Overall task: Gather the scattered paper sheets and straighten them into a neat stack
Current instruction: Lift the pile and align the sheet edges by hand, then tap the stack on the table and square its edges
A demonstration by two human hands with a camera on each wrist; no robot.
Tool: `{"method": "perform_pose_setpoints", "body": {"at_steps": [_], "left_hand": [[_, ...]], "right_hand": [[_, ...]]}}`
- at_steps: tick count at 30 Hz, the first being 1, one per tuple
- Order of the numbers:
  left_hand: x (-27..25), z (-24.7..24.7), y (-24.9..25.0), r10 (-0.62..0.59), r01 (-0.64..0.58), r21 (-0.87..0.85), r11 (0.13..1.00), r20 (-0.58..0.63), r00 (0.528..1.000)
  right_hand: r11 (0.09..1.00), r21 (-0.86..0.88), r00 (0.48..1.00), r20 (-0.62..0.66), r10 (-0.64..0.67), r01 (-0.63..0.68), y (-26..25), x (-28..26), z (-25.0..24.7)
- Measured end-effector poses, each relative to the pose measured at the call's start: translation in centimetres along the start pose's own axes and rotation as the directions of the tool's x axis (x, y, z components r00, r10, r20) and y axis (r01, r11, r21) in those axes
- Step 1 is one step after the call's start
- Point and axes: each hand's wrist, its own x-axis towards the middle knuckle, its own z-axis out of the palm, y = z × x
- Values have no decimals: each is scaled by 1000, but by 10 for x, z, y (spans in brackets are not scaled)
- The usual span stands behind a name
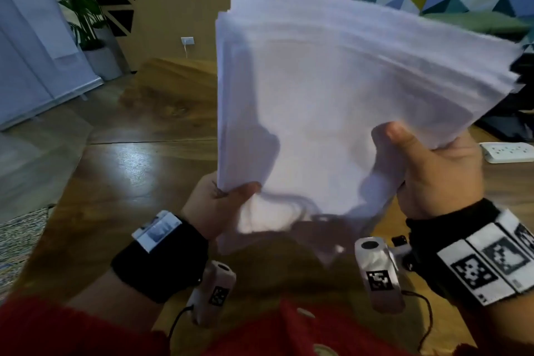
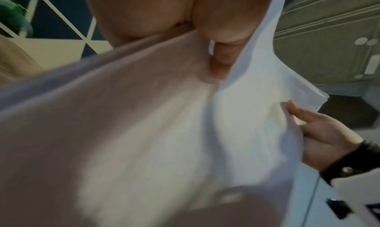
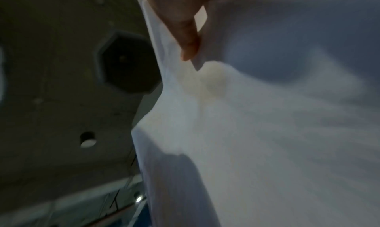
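Note:
A thick bundle of white paper sheets [image 1: 332,101] is held up in the air above the wooden table [image 1: 138,159], its far edges fanned out unevenly. My left hand [image 1: 219,196] grips the bundle's lower left corner, thumb on the front. My right hand [image 1: 427,165] grips the lower right edge, thumb [image 1: 396,136] pressed on the top sheet and fingers behind. In the left wrist view the paper sheets [image 2: 164,133] fill the frame, with my right hand [image 2: 329,133] at their edge. The right wrist view shows the paper sheets [image 3: 267,133] and one finger [image 3: 185,35] against them.
A white power strip [image 1: 508,152] lies on the table at the right. A potted plant [image 1: 86,9] and a grey partition [image 1: 34,46] stand at the far left. A wall socket [image 1: 187,41] sits on the back wall. My red sleeves [image 1: 86,332] cross the frame's bottom.

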Motion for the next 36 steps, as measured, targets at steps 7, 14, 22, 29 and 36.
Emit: {"method": "perform_pose_setpoints", "body": {"at_steps": [7, 14, 22, 29, 36], "left_hand": [[-3, 15, 10, 166, -157, 65, 985, -175, 970], [6, 25, 0, 142, -149, -40, 988, -147, 979], [-6, 34, 18, 476, -476, 34, 879, 18, 879], [9, -10, -14, 138, -162, 352, 922, 91, 986], [22, -54, -20, -64, 64, -319, 946, 10, 998]], "right_hand": [[978, -159, 984, 144, -109, 132, -6, -3, 9], [350, -827, 882, 323, -344, 440, -30, 5, 12], [61, -680, 682, 731, -18, 731, -23, 2, 34], [678, -667, 917, 397, -29, 310, -51, 16, 8], [905, -426, 991, 112, 76, -22, -31, 28, -32]]}}
